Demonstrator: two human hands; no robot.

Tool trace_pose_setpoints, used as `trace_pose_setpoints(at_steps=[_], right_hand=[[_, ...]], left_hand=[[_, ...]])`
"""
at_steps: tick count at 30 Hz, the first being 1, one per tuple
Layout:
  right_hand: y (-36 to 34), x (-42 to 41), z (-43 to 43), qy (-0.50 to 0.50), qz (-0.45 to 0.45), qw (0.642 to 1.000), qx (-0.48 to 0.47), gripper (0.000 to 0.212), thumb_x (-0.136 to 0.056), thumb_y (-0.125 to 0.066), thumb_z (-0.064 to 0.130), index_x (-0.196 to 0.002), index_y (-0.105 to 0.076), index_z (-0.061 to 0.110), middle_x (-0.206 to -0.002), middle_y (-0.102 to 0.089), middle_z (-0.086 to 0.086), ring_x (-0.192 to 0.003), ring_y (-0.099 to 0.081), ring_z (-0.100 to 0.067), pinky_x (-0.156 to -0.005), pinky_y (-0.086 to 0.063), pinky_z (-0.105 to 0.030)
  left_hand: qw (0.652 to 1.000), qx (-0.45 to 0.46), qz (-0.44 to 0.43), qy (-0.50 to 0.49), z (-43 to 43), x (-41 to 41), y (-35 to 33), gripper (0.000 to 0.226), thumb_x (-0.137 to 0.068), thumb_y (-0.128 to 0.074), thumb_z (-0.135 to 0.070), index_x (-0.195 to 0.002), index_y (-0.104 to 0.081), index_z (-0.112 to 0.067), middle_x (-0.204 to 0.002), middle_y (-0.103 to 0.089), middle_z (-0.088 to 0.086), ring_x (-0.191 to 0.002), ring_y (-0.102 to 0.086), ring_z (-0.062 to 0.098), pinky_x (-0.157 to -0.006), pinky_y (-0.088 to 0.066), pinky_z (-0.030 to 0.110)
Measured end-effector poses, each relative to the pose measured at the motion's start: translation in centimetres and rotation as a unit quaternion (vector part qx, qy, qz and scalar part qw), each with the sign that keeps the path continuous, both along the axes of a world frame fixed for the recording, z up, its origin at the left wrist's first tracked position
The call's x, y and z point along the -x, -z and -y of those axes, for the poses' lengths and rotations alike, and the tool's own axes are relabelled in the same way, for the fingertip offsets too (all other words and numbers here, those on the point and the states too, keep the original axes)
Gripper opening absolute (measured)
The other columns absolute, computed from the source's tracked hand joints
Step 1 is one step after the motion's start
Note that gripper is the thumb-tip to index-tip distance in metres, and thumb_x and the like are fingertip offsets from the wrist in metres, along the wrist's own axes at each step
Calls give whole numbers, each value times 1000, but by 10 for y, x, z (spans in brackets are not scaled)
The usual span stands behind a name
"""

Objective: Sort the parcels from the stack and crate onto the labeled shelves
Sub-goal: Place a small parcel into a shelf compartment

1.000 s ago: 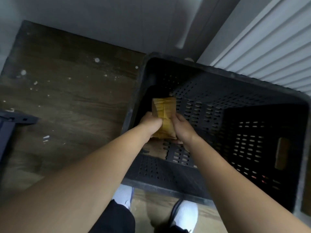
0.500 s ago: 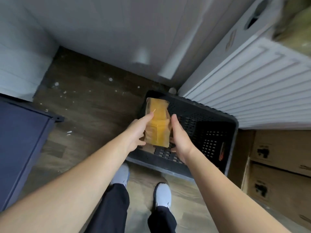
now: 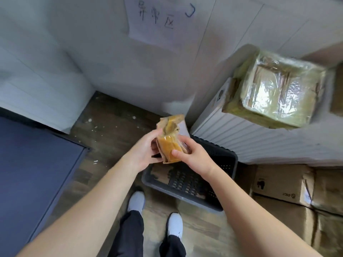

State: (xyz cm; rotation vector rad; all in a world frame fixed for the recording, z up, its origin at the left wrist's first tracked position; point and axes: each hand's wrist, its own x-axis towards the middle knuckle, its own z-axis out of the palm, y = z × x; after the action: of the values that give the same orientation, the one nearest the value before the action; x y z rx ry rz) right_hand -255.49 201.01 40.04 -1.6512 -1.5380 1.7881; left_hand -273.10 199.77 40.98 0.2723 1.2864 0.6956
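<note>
Place: a parcel storage and sorting room.
Wall: a handwritten paper sign (image 3: pixel 159 21) marks a zone.
Goods: stacked cardboard boxes (image 3: pixel 278 182) and a tape-wrapped parcel (image 3: pixel 278 89).
Container: a black perforated crate (image 3: pixel 225 160).

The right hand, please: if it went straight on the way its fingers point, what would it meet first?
The right hand points at the yellow parcel it grips; beyond is probably the left hand, though depth is unclear.

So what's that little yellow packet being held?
It is a small yellow-orange parcel in clear glossy film, soft-looking, its upper end crumpled and blurred. It is held roughly upright above the black perforated plastic crate. The left hand grips its left side; the right hand holds its right edge, thumb across the front.
</note>
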Motion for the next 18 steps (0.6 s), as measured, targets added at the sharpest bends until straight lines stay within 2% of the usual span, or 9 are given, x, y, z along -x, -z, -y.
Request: trace_pose_setpoints(at_steps=[3, 4, 6, 8, 10, 12, 14, 16, 18], right_hand=[[-33, -1, -7, 16, -28, 999, -13, 30, -93, -63, 38, -119, -68, 25, -133, -54, 18, -125, -47, 1, -113, -35, -29], [-43, 1, -10, 27, -26, 999, -32, 24, -94, -61, 35, -112, -72, 23, -133, -54, 19, -125, -46, 2, -112, -34, -29], [-59, 6, -14, 28, 22, 992, -118, 17, -94, -61, 25, -107, -70, 24, -138, -48, 16, -130, -43, -2, -112, -34, -28], [-76, 14, -16, 2, 79, 975, -209, 32, -90, -60, 14, -121, -61, 25, -148, -36, 8, -138, -33, -6, -112, -28, -23], [-93, 22, -16, 2, 85, 966, -244, 49, -86, -61, 7, -132, -52, 22, -151, -29, 4, -140, -29, -9, -114, -25, -22], [-108, 29, -18, 2, 88, 965, -245, 58, -84, -61, 5, -138, -45, 19, -151, -28, 1, -141, -28, -14, -114, -24, -24], [-121, 33, -22, -27, 122, 956, -265, 64, -82, -63, 5, -141, -42, 20, -153, -27, -3, -142, -25, -22, -113, -23, -28], [-135, 37, -25, -70, 145, 939, -302, 72, -80, -67, 9, -145, -38, 25, -155, -24, -6, -142, -21, -28, -113, -25, -37], [-151, 45, -26, -121, 144, 927, -324, 77, -82, -68, 13, -148, -33, 33, -157, -21, -6, -143, -20, -30, -113, -28, -44]], left_hand=[[997, -22, -18, -74, 3, 3, -24, 23, -92, -46, -17, -85, -68, -16, -84, -67, 7, -90, -63, 23, -90, -52, 46], [994, -29, -24, -99, 6, 4, -32, 23, -90, -45, -11, -83, -67, -12, -83, -65, 9, -88, -63, 25, -89, -53, 47], [989, -40, -45, -139, 13, 3, -47, 22, -88, -43, -4, -95, -63, -7, -91, -65, 14, -90, -64, 27, -88, -55, 50], [983, -46, -57, -166, 20, -1, -63, 25, -88, -40, 0, -102, -59, -6, -97, -64, 15, -91, -66, 29, -88, -55, 51], [979, -53, -65, -185, 28, -5, -78, 27, -89, -36, 2, -99, -59, -8, -97, -64, 15, -91, -65, 29, -89, -55, 52], [976, -53, -95, -191, 36, -2, -91, 26, -91, -35, 0, -92, -59, -10, -92, -63, 13, -90, -64, 28, -88, -55, 50], [970, -60, -158, -173, 46, 6, -104, 23, -85, -40, -3, -77, -58, -13, -79, -58, 9, -80, -58, 26, -76, -53, 39], [961, -62, -214, -166, 55, 17, -122, 19, -72, -43, -3, -58, -47, -16, -65, -44, 5, -68, -42, 24, -59, -33, 28], [958, -62, -228, -162, 62, 30, -142, 19, -62, -44, -4, -50, -37, -17, -59, -32, 3, -61, -30, 20, -54, -18, 28]])
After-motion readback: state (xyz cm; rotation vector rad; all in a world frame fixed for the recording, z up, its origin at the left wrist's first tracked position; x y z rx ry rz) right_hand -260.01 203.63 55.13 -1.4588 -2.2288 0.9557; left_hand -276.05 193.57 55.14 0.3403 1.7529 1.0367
